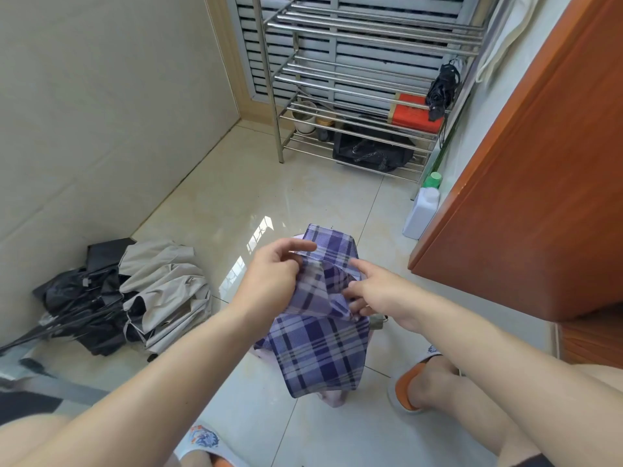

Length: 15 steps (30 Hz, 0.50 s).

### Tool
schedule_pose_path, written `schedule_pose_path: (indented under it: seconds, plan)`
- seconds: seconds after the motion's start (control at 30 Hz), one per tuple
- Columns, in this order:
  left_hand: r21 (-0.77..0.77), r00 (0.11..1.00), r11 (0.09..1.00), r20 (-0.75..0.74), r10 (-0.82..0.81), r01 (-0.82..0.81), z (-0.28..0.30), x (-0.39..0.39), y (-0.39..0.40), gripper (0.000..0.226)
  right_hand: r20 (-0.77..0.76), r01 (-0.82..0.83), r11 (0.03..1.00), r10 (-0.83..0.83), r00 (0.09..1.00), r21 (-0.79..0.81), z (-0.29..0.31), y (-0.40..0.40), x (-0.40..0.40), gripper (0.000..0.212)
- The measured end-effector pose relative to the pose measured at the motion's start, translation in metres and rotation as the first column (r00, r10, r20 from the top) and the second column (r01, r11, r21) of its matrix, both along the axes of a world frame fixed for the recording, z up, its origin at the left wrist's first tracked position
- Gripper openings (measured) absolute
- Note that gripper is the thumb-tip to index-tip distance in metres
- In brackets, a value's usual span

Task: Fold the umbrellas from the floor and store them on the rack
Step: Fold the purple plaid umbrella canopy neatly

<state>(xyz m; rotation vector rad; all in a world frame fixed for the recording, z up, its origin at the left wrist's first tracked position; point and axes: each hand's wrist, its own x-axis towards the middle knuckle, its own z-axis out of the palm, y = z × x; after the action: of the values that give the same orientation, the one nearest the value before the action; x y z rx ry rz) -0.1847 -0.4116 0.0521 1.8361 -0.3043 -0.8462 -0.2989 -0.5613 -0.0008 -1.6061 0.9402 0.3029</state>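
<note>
Two hands work a plaid umbrella (320, 335) held above the floor (269, 197), in front of the person's knees. The left hand (269, 278) pinches a fold of its cloth near the top, fingers curled into the fabric. The right hand (374, 294) has its forefinger stretched along the cloth while its other fingers curl on a fold lower down. The umbrella's handle and ribs are hidden under the cloth. By the wall at the floor's left edge lies a heap of grey and black umbrellas (135, 298), tangled so their number is hard to tell. The rack (354, 79) stands in the far corner, its top cut off. A black umbrella (440, 92) hangs at its right end.
</note>
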Motion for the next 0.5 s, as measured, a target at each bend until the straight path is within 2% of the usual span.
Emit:
schedule_pose_path:
  seconds: [0.1,0.17,0.27,0.4,0.5]
  plan:
    - [-0.129,0.964,0.984,-0.250,0.090,-0.125,0.0087,0.0059,-0.0002,0.034,0.053,0.081,0.992,-0.087,0.995,0.101,-0.0003,-0.0056,0.0022,0.064]
    - [-0.163,0.933,0.975,-0.348,0.085,-0.150,0.0118,0.0078,0.0002,0.021,0.067,0.101,0.984,-0.112,0.991,0.144,0.0016,-0.0056,0.0024,0.066]
    - [-0.147,0.949,0.987,-0.315,0.020,-0.069,0.0075,0.0054,0.0014,0.006,0.051,0.064,0.993,-0.070,0.996,0.100,0.0009,-0.0004,0.0010,0.065]
    - [-0.145,0.958,0.982,-0.275,0.079,-0.123,0.0060,0.0029,0.0016,0.013,0.069,0.028,1.000,-0.029,0.997,0.012,0.0039,0.0035,-0.0026,0.052]
    - [-0.188,0.945,0.969,-0.314,0.094,-0.159,0.0060,0.0094,0.0016,0.022,0.129,0.109,0.994,-0.107,0.986,-0.004,0.0080,0.0002,-0.0036,0.041]
